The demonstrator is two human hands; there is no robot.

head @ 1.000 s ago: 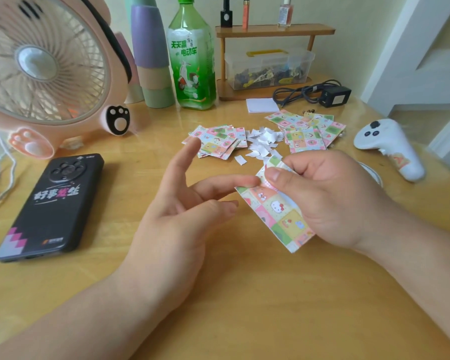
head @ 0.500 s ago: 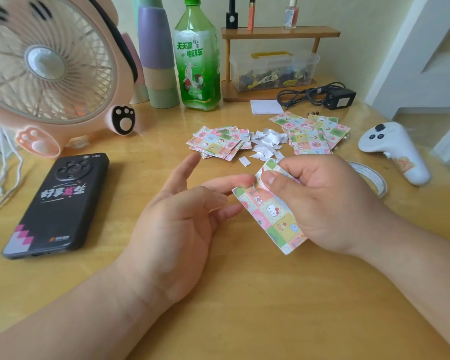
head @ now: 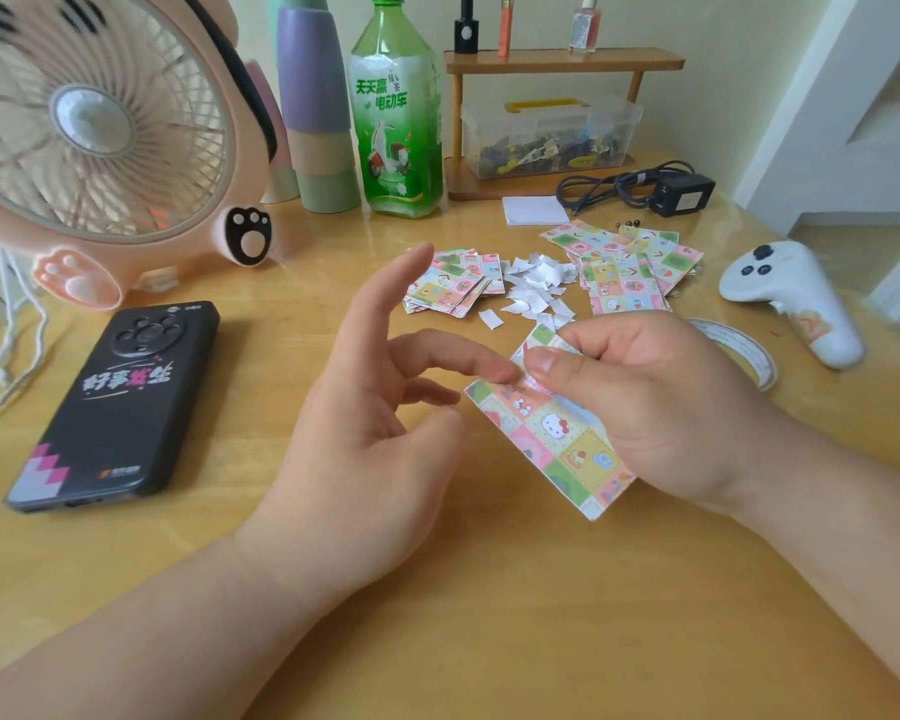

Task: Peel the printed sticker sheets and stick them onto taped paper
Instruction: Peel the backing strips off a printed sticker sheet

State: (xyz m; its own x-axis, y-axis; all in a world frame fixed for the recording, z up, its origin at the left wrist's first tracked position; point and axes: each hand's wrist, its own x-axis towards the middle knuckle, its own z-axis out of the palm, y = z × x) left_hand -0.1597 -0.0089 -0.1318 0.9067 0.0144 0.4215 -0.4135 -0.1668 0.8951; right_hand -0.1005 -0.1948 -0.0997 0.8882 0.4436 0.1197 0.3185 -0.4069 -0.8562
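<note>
Head view: colourful cartoon-print paper sticker sheet (head: pixel 552 439) pinched in right hand (head: pixel 661 407), just above wooden desk (head: pixel 437 615). Left hand (head: pixel 375 423) open, fingers (head: pixel 468 358) spread, one fingertip touching sheet's top edge by right thumb. Peeling looks just started.

Behind: heap of small white torn paper bits (head: pixel 536 288), likely peeled backing. Left pile of colourful printed sheets (head: pixel 453 285) and right pile of colourful printed sheets (head: pixel 627 275), so many seem left. Clear tape roll (head: pixel 744 350) near right hand. Cannot tell which paper is taped.
</note>
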